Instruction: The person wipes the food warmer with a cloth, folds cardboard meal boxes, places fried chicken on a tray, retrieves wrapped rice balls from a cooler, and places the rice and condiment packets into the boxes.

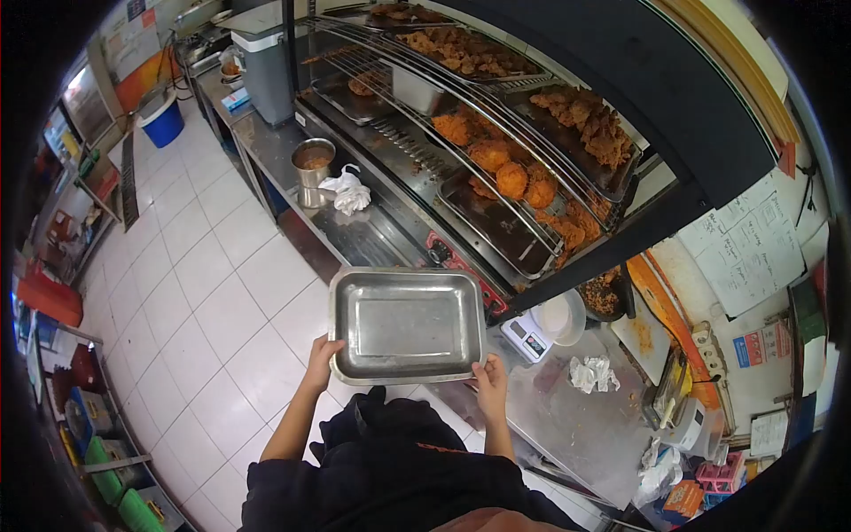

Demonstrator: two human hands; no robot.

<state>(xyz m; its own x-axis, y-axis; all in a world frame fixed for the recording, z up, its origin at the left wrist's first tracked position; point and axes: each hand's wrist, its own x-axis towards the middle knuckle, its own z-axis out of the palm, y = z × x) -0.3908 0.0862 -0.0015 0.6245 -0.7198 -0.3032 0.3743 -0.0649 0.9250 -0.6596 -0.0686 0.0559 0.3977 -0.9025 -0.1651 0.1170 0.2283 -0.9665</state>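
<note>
An empty rectangular metal tray [408, 364] is held level in front of my body, above the floor and beside the counter edge. My left hand [324, 359] grips its near left corner, with the thumb over the rim. At the near right corner my right hand [488, 377] holds the rim the same way. The fingers beneath the tray are hidden. Past the tray stands a warming cabinet with wire racks [461, 115], carrying trays of fried chicken [470, 51] and round breaded pieces [511, 180].
A steel cup [313, 164] and crumpled white tissue [347, 190] lie on the counter left of the cabinet. On the right worktop are a digital scale [526, 340], a crumpled wrapper [594, 374] and a cutting board [640, 340]. A blue bucket [161, 122] stands on the tiled floor.
</note>
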